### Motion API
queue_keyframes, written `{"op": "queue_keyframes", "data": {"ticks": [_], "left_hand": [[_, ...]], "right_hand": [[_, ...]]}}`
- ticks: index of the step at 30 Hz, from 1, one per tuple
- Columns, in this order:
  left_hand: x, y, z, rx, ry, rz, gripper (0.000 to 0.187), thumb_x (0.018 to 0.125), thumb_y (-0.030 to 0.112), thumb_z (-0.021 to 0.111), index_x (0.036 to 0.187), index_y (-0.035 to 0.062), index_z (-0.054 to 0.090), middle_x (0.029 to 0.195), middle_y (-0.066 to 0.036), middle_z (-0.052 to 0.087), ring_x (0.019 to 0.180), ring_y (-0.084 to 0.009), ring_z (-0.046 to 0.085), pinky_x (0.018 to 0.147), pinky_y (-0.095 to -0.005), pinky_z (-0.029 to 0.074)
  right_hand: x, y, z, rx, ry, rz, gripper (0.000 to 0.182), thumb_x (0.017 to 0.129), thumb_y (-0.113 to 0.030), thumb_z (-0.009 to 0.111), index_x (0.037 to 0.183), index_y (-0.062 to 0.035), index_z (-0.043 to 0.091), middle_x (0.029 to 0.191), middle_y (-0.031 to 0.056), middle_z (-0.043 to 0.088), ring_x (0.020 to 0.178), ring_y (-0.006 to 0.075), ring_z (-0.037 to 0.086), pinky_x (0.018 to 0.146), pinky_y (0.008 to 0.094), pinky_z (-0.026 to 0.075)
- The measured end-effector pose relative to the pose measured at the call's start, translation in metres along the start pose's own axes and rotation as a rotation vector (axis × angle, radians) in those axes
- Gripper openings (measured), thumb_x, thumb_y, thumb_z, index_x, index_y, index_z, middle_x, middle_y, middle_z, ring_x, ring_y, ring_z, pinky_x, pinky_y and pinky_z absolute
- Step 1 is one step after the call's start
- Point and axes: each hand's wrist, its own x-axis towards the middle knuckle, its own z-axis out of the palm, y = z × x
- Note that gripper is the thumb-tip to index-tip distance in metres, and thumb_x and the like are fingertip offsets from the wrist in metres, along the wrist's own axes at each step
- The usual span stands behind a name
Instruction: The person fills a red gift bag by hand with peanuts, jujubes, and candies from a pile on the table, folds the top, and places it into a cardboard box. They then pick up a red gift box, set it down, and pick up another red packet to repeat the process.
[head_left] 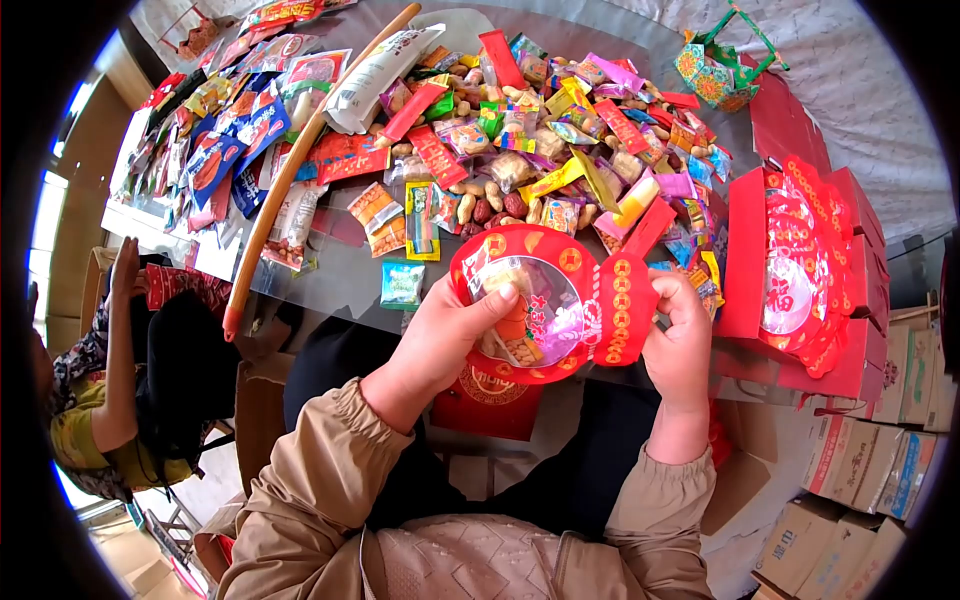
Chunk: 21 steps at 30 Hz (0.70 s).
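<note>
A red gift pouch (621, 310) with gold coin prints and a round clear window is held between my two hands above my lap. Snacks in wrappers show through its window. My left hand (430, 335) grips the round body, its thumb pressed on the window. At the narrower end, my right hand (680, 335) has its fingers closed on the pouch's edge. Just beyond the pouch spreads a heap of wrapped candies, peanuts and red dates (500, 170). A blue-green candy packet (402, 285) lies close to my left hand.
An orange-brown stick (285, 190) separates the heap from several snack packets (225, 150) at left. A red box (745, 265) at right holds flat red pouches (805, 265). A green patterned basket (715, 75) stands behind. Cardboard boxes (850, 460) sit at lower right. Another person (110, 400) is at left.
</note>
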Motion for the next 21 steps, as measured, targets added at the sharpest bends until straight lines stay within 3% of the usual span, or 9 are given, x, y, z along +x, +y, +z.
{"op": "queue_keyframes", "data": {"ticks": [3,6,10,12,13,17,21], "left_hand": [[-0.001,0.002,0.001,0.009,0.009,-0.032,0.033,0.097,0.015,0.065,0.126,0.0019,0.059,0.116,-0.006,0.068,0.103,-0.0144,0.065,0.094,-0.0328,0.052],[-0.001,0.003,0.004,-0.017,-0.001,0.009,0.033,0.097,0.015,0.065,0.127,0.002,0.058,0.117,-0.006,0.068,0.103,-0.0146,0.065,0.094,-0.0332,0.052],[-0.002,0.006,0.002,0.001,0.022,-0.008,0.033,0.098,0.015,0.064,0.127,0.002,0.058,0.116,-0.006,0.068,0.103,-0.0145,0.065,0.092,-0.033,0.053],[0.001,0.0,-0.009,0.041,0.033,-0.02,0.032,0.098,0.016,0.064,0.127,0.002,0.058,0.115,-0.006,0.069,0.102,-0.0144,0.066,0.092,-0.0329,0.053],[0.001,0.0,-0.008,0.026,0.032,-0.001,0.032,0.098,0.016,0.064,0.127,0.002,0.058,0.114,-0.006,0.069,0.102,-0.0144,0.066,0.091,-0.0329,0.053],[0.001,0.001,0.003,-0.006,0.049,0.04,0.034,0.096,0.012,0.066,0.127,0.002,0.058,0.113,-0.006,0.07,0.101,-0.0145,0.066,0.091,-0.0329,0.053],[0.0,0.006,0.007,0.056,0.024,0.026,0.04,0.09,0.005,0.072,0.127,0.0019,0.058,0.115,-0.006,0.069,0.103,-0.0148,0.066,0.092,-0.0334,0.054]], "right_hand": [[0.003,0.006,-0.007,-0.291,-0.046,-0.203,0.011,0.085,0.002,0.07,0.095,0.0036,0.066,0.101,0.0097,0.065,0.099,0.0192,0.065,0.083,0.031,0.051],[0.003,0.005,-0.008,-0.198,-0.12,-0.186,0.014,0.087,0.001,0.067,0.101,0.004,0.068,0.104,0.0106,0.066,0.105,0.0206,0.061,0.087,0.0314,0.049],[0.002,0.003,-0.015,-0.072,-0.244,-0.168,0.024,0.099,-0.015,0.056,0.107,0.0039,0.068,0.116,0.0125,0.066,0.121,0.027,0.053,0.103,0.0377,0.04],[-0.003,0.007,-0.018,0.1,-0.257,-0.142,0.037,0.105,-0.026,0.047,0.109,0.0044,0.068,0.123,0.0137,0.064,0.127,0.0302,0.049,0.109,0.0409,0.034],[-0.005,0.0,-0.016,0.164,-0.275,-0.114,0.053,0.107,-0.039,0.038,0.112,0.0051,0.067,0.129,0.0149,0.062,0.132,0.0327,0.045,0.113,0.0431,0.028],[-0.001,0.002,-0.019,0.001,-0.363,-0.217,0.057,0.106,-0.043,0.038,0.121,0.0054,0.064,0.136,0.0171,0.057,0.137,0.0326,0.04,0.113,0.0428,0.028],[-0.002,-0.005,-0.012,-0.076,-0.347,-0.189,0.056,0.105,-0.044,0.042,0.127,0.0044,0.06,0.142,0.0169,0.051,0.135,0.0326,0.041,0.113,0.0415,0.029]]}}
